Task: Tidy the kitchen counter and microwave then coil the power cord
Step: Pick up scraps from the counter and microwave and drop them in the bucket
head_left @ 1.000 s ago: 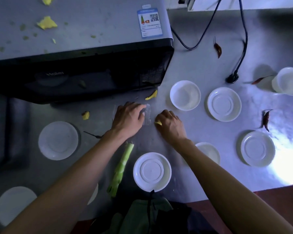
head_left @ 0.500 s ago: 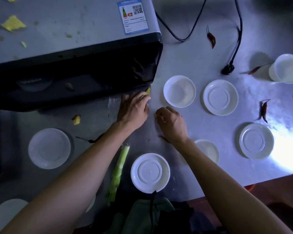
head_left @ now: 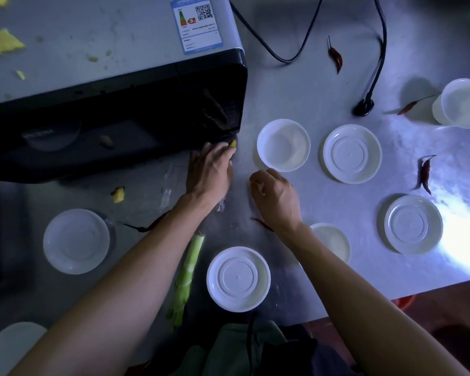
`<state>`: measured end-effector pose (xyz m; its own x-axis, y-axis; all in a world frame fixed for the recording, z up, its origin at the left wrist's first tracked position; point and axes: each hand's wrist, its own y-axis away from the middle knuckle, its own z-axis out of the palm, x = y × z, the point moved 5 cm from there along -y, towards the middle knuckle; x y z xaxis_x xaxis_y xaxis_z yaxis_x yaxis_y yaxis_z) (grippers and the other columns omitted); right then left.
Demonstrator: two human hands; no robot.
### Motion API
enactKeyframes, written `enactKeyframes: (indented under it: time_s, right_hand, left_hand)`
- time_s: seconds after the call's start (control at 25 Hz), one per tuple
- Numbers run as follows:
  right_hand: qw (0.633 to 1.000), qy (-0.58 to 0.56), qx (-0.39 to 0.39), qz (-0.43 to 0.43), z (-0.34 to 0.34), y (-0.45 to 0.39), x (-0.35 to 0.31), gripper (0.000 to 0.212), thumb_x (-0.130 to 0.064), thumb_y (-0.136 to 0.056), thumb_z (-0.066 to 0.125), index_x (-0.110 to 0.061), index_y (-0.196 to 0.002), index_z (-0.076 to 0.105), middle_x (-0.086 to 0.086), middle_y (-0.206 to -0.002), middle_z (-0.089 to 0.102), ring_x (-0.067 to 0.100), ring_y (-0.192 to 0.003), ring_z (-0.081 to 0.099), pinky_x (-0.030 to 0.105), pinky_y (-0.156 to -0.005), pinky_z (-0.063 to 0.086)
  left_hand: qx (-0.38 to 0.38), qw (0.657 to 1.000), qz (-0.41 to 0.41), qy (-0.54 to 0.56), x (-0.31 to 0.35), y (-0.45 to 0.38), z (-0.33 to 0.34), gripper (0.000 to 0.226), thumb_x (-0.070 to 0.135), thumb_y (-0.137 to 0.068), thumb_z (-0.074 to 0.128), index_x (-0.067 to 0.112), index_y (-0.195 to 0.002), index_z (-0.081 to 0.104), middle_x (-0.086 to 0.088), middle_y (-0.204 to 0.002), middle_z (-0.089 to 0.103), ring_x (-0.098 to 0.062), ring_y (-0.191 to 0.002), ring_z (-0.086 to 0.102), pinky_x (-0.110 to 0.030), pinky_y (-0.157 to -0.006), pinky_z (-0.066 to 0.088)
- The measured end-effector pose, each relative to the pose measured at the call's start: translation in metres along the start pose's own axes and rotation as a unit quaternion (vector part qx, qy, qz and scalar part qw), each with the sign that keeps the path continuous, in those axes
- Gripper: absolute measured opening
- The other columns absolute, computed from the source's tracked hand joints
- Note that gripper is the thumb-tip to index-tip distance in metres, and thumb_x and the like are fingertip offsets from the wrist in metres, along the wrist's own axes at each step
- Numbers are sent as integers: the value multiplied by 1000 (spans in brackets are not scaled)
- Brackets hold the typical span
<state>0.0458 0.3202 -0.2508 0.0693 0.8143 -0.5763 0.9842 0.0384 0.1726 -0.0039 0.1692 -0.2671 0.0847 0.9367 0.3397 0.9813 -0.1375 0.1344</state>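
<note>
Single head-worn wide-angle view, steeply down and close over the counter point(head_left: 323, 85), microwave point(head_left: 114, 109) at upper left.

Sticker and faint logo on the microwave

A blue-edged label point(head_left: 198, 24) sits on the top of the microwave point(head_left: 114, 85) at its front right corner; it carries a QR code, a coloured energy triangle and a red arrow with the number 3, its small print too fine to read. A faint brand logo point(head_left: 37, 134) on the dark door is blurred.
</note>
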Motion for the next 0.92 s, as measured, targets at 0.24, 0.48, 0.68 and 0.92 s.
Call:
enactKeyframes:
  time_s: [0.24, 0.48, 0.68, 0.92]
  right_hand:
    - [1000, 11, -12, 7, 0, 1, 8, 9, -14, -94, 60, -15, -97, 68, 3, -91, 64, 32, -76, 57, 42, -62, 52]
    - [1000, 2, -10, 26, -3, 1, 17, 10, -15, -93, 58, -16, -98, 67, 2, -94, 63, 31, -79, 57, 41, -63, 52]
    - [999, -16, -10, 36, -4, 7, 23, 9, -16, -91, 61, -18, -96, 68, 0, -93, 64, 31, -78, 58, 40, -62, 52]
    - [997, -54, -6, 53, -14, 14, 31, 8, -15, -87, 62, -19, -91, 68, -1, -91, 64, 30, -78, 60, 40, -64, 53]
  left_hand:
    - [-7, 1000, 24, -18, 5, -3, 9, 29, 9, -90, 56, 17, -116, 67, 2, -119, 63, -30, -108, 52, -43, -89, 38]
    - [-30, 999, 21, -33, 12, -6, 13, 25, 16, -89, 62, 15, -114, 64, -5, -109, 59, -30, -109, 49, -45, -90, 38]
    - [-35, 998, 7, -44, 10, -6, 11, 12, 19, -90, 63, 18, -101, 63, -2, -105, 58, -28, -111, 46, -43, -90, 34]
    - [3, 1000, 17, -2, 21, 19, -9, 6, 17, -89, 65, 18, -95, 65, 3, -95, 67, -26, -97, 54, -41, -85, 38]
